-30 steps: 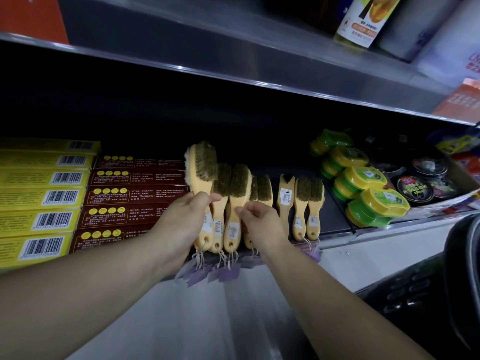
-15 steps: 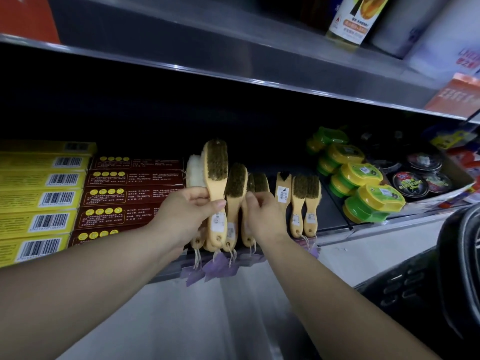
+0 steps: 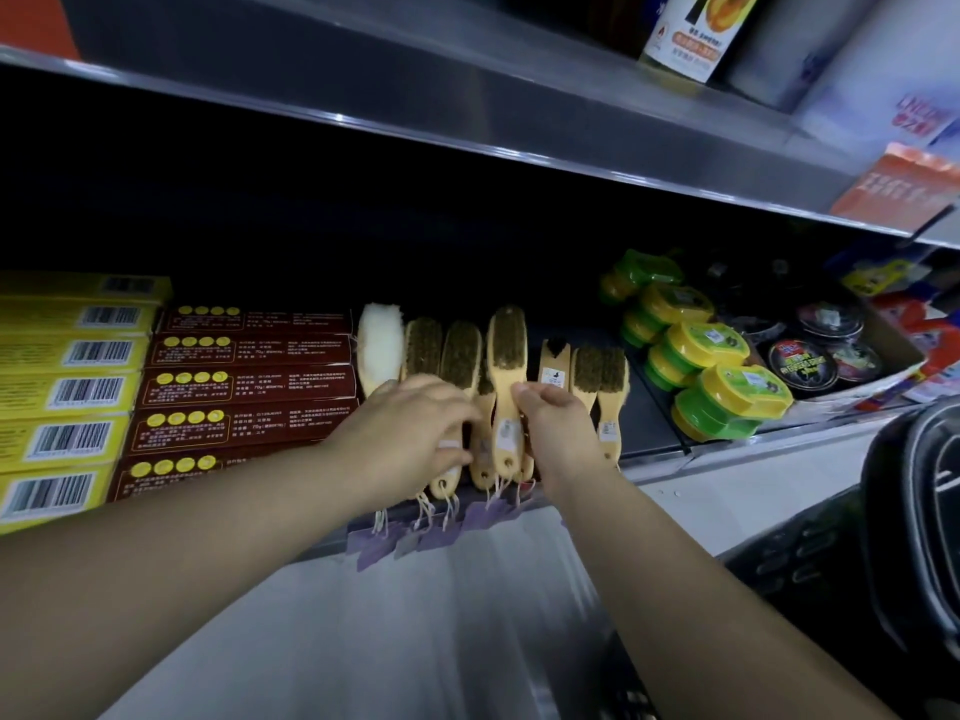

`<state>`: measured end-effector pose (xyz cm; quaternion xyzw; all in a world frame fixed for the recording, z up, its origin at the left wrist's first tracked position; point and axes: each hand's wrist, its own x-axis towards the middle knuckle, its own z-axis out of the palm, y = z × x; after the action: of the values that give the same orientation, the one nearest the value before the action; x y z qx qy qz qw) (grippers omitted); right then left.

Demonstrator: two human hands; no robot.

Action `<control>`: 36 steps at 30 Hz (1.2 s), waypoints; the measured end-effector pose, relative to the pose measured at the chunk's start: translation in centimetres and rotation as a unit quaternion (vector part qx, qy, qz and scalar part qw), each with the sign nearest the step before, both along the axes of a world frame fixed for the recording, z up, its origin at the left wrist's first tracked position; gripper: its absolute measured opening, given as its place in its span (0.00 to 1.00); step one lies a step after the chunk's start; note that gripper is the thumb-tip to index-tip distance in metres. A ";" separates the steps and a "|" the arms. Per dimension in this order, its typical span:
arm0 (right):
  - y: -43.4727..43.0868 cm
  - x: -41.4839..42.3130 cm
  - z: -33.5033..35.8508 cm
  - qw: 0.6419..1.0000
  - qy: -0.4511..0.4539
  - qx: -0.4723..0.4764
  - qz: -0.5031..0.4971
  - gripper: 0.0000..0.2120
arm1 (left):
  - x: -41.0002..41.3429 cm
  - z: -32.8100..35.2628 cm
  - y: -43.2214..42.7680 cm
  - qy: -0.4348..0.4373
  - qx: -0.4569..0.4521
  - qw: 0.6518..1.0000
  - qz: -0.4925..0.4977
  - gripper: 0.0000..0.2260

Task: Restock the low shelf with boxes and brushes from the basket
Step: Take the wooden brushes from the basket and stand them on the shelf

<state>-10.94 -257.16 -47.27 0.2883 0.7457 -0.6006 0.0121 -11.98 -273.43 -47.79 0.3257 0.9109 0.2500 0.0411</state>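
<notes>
Where the low shelf point(image 3: 652, 413) carries a row of brushes point(image 3: 460, 350), both hands work at the handles. Each brush has a pale wooden handle, a white label on the grip, and dark olive-brown bristles facing forward. A cord with a purple tag point(image 3: 410, 537) hangs from the handle ends over the shelf edge. The brushes lean back, side by side and touching.

One white brush point(image 3: 382, 350) stands at the left end of the row, just beside the red boxes point(image 3: 244, 387). The left hand point(image 3: 410, 439) covers the handles of the brushes next to it. Its fingers curl down round at least one handle, though blur hides the exact grip.

The right hand point(image 3: 558, 423) pinches the handle of the tall brush point(image 3: 506, 345) between thumb and curled fingers. This brush stands in the middle of the row, its head above its neighbours.

Left of the red boxes, yellow boxes point(image 3: 78, 392) are stacked. At the right of the shelf lie green tins point(image 3: 722, 392) and black tins point(image 3: 802, 361). The basket point(image 3: 909, 537) sits at the right edge of view, below the shelf.
</notes>
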 end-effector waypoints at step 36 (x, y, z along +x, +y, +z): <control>5.2 8.0 20.8 0.915 -0.006 0.316 0.251 0.06 | 3.9 10.9 4.7 0.046 0.178 0.970 -0.161 0.12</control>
<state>-2.98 -251.92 -26.47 0.0841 0.9442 -0.3096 0.0748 -8.05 -268.71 -36.91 0.4809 0.7884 0.3830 -0.0200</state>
